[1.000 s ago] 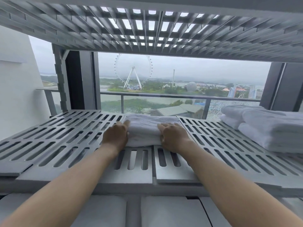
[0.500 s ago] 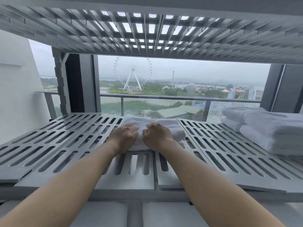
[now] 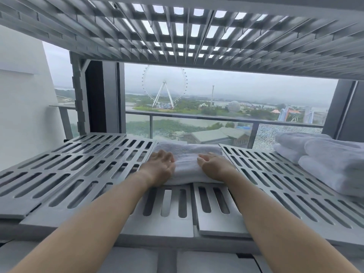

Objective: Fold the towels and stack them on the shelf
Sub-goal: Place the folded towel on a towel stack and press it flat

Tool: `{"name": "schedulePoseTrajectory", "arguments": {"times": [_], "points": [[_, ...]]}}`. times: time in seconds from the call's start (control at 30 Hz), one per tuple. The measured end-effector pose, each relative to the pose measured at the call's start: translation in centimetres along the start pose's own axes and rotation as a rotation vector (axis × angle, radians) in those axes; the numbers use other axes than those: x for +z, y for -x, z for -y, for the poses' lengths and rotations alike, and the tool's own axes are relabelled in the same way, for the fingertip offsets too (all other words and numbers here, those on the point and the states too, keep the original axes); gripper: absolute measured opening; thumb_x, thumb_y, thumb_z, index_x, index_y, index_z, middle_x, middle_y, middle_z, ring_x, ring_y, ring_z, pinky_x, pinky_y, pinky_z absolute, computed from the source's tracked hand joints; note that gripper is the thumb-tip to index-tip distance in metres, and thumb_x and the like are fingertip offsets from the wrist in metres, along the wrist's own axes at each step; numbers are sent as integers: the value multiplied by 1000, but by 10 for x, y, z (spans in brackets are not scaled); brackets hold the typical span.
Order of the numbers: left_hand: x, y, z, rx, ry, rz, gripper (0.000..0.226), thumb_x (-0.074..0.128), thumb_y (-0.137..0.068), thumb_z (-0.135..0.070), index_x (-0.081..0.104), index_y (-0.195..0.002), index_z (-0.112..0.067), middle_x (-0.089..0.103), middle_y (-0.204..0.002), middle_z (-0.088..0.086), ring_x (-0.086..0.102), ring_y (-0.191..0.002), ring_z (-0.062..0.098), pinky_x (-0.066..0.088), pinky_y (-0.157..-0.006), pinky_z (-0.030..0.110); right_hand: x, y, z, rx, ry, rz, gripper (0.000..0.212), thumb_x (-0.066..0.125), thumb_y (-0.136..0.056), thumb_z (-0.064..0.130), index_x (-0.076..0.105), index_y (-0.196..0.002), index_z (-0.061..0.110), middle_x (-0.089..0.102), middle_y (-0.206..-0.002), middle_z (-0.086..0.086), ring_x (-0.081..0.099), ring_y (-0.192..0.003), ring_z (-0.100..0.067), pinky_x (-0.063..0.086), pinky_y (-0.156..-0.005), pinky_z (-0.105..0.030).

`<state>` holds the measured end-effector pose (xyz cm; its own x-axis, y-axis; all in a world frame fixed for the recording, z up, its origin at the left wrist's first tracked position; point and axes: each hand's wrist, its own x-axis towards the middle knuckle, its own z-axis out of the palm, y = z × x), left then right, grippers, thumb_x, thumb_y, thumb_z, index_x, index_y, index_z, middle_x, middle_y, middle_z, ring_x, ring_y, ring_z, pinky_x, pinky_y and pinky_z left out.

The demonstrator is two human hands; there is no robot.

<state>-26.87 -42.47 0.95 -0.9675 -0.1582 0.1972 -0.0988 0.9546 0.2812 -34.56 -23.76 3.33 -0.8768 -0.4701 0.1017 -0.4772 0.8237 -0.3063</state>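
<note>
Folded white towel (image 3: 187,166): flat, middle of the grey slatted shelf (image 3: 78,174).
Left hand (image 3: 159,168): rests on the towel's left end, fingers relaxed, gripping nothing.
Right hand (image 3: 213,166): right end, likewise.
Towel stack (image 3: 325,164): shelf's right end.

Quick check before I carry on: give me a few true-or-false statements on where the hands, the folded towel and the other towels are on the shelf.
1. The left hand and the right hand both rest on the folded towel. True.
2. That towel lies at the left end of the shelf. False: it lies near the middle.
3. A stack of towels sits at the shelf's right side. True.
4. The folded towel touches the stack. False: bare slotted shelf shows between them.
</note>
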Motion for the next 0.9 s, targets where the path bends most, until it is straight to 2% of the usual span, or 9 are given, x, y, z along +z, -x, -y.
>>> {"name": "schedulePoseTrajectory", "arguments": {"times": [0.07, 0.13, 0.23, 0.33, 0.43, 0.5, 0.6, 0.73, 0.9], "points": [[6, 2, 5, 35, 1, 32, 39, 20, -97, -34, 24, -135, -32, 11, -153, -3, 4, -143, 24, 15, -114, 49, 2, 0, -3, -22, -3, -20, 50, 23, -96, 50, 29, -143, 34, 17, -156, 2, 13, -143, -20, 10, -115, -40], [6, 2, 7, 45, -16, 56, 50, 21, -96, -35, 9, -145, -40, -5, -157, -7, -10, -144, 22, 3, -117, 47, 4, -1, -2, -24, 13, -32, 51, 23, -95, 50, 30, -143, 34, 19, -156, 2, 15, -143, -20, 12, -116, -42], [-5, -5, 5, 35, -82, 110, 52, 20, -95, -37, 9, -146, -40, -1, -158, 1, -4, -144, 24, 4, -117, 46, -2, -4, 7, 11, 41, -9, 50, 26, -92, 46, 38, -138, 32, 30, -152, 0, 28, -137, -23, 23, -111, -49], [-20, -20, -2, 19, -73, 88, 50, 20, -94, -37, 21, -145, -35, 8, -157, 1, 6, -144, 21, 9, -115, 52, -10, -17, 23, 51, 189, -22, 51, 26, -91, 44, 39, -137, 28, 37, -148, -1, 36, -132, -28, 13, -109, -62], [-23, -41, -12, 73, -139, 102, 50, 16, -98, -29, 19, -147, -21, 10, -157, 5, 6, -144, 19, 8, -116, 47, -9, -36, 44, -91, 184, 23, 47, 27, -94, 36, 43, -134, 19, 39, -146, -6, 39, -130, -25, 26, -110, -46], [-18, -54, -14, 83, -145, 117, 51, 14, -99, -33, 15, -148, -20, 9, -158, 5, 5, -144, 18, 6, -118, 40, -4, -47, 49, -170, 103, 92, 44, 29, -96, 31, 42, -137, 20, 37, -148, -7, 37, -132, -24, 28, -110, -38], [-8, -66, -3, 71, -86, 131, 51, 15, -99, -43, 19, -147, -28, 13, -157, 1, 8, -144, 16, 4, -118, 39, 4, -60, 38, -172, 14, 139, 45, 29, -97, 39, 35, -141, 32, 28, -153, -2, 26, -139, -23, 19, -114, -43], [-1, -69, 9, -2, 49, 193, 56, 18, -92, -61, 18, -144, -41, 10, -157, -4, 4, -144, 16, 2, -117, 48, 8, -67, 18, -31, 31, 150, 54, 28, -89, 61, 27, -141, 45, 11, -157, 3, 10, -143, -25, 5, -114, -55], [-1, -65, 14, 46, 47, 185, 54, 24, -92, -59, 18, -144, -43, 10, -157, -2, 4, -144, 18, 2, -116, 45, 4, -66, 5, -41, -21, 156, 67, 35, -85, 66, 26, -144, 36, 15, -156, -2, 15, -143, -24, 10, -116, -46]]}}
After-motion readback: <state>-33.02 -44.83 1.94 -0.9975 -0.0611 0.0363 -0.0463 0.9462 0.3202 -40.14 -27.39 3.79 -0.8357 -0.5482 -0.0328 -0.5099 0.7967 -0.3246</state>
